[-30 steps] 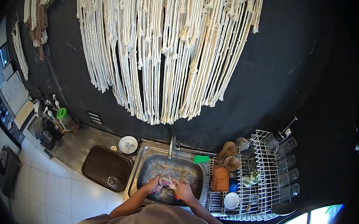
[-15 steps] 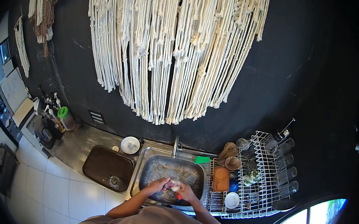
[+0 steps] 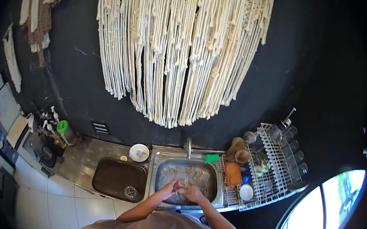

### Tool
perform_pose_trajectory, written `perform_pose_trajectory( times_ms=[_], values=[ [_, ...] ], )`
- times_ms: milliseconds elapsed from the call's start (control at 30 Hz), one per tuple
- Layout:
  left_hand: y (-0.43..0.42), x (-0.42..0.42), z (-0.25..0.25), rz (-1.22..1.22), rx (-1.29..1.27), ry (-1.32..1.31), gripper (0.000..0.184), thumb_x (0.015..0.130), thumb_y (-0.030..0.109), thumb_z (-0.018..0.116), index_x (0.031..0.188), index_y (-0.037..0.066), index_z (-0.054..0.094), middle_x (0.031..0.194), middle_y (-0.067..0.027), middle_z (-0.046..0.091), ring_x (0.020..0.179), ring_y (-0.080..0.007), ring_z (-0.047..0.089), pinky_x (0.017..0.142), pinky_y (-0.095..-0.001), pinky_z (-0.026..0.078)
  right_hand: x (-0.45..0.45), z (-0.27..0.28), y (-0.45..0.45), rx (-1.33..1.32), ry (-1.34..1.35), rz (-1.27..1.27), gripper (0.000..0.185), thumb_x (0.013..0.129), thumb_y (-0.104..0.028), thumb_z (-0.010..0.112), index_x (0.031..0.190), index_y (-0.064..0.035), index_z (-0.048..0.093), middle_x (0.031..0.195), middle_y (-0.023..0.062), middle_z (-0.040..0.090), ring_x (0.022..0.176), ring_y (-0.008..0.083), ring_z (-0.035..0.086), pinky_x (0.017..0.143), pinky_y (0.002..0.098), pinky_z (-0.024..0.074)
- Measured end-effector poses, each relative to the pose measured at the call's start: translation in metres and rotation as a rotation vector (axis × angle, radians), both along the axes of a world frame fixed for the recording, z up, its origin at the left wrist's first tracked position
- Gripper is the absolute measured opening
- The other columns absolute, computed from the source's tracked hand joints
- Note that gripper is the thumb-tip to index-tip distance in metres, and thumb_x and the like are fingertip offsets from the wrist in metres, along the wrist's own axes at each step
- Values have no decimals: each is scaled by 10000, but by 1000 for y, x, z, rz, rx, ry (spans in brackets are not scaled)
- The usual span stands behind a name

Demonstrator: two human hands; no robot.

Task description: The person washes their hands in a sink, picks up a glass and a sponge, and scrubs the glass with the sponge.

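Over the steel sink basin (image 3: 161,170), my left hand (image 3: 170,188) and my right hand (image 3: 194,193) are close together, with curled fingers. Between them is something pale and small that I cannot make out. Several clear glass items (image 3: 203,177) lie in the basin beyond my hands. The faucet (image 3: 189,147) stands at the basin's far edge, and a green item (image 3: 211,158) rests to the right of it.
A brown tray (image 3: 114,175) with a glass item (image 3: 130,191) lies left of the sink, near a white bowl (image 3: 139,153). On the right, a white wire rack (image 3: 279,162) holds glasses, an orange-brown item (image 3: 232,174) and a white dish (image 3: 246,192). Rope hangings (image 3: 173,72) cover the dark wall.
The view has shifted, so the sink appears farther right. My hands remain together over the basin, with their fingers rearranged. The red item seen by my right hand earlier no longer shows.
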State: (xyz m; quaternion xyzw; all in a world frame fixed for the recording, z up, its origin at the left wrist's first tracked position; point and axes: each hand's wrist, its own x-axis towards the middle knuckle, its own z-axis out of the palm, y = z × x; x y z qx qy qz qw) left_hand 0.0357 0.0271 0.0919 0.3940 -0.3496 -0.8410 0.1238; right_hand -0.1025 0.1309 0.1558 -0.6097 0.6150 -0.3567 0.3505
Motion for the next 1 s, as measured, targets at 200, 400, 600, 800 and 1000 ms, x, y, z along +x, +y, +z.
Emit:
perform_pose_trajectory(
  times_ms=[200,400,600,800,1000],
  values=[
    [-34,43,1,-220,170,69,563,930,679,401,833,167,612,644,5,528,500,-121,404,633,-345,396,32,11,-12,-62,411,-72,373,839,-241,687,1151,-46,626,1124,151,661,1072,341,609,939,407,463],
    [-35,64,-26,-297,133,47,625,923,693,397,980,143,688,640,8,558,468,-126,392,657,-356,434,79,4,-4,0,670,-163,407,777,-347,741,1016,-30,655,915,221,614,955,379,605,851,442,469],
    [-21,65,1,-310,-46,-25,515,942,618,464,1032,145,647,881,15,668,665,-79,525,640,-281,419,86,-14,13,-7,258,-345,361,844,-268,704,1078,0,644,940,200,640,908,343,631,832,414,485],
    [-16,36,37,-283,-459,185,502,972,550,460,1072,93,641,827,21,656,754,-63,599,548,-224,369,64,-8,23,-50,-256,-415,321,849,-180,710,1151,-85,657,1037,156,682,950,253,651,871,353,478],
    [-11,17,13,-352,-16,95,583,929,648,464,1104,116,625,775,0,608,572,-94,405,536,-275,361,32,26,38,-142,430,-361,378,818,-247,722,1143,-65,656,1080,190,664,1017,390,611,910,452,466]
  ],
)
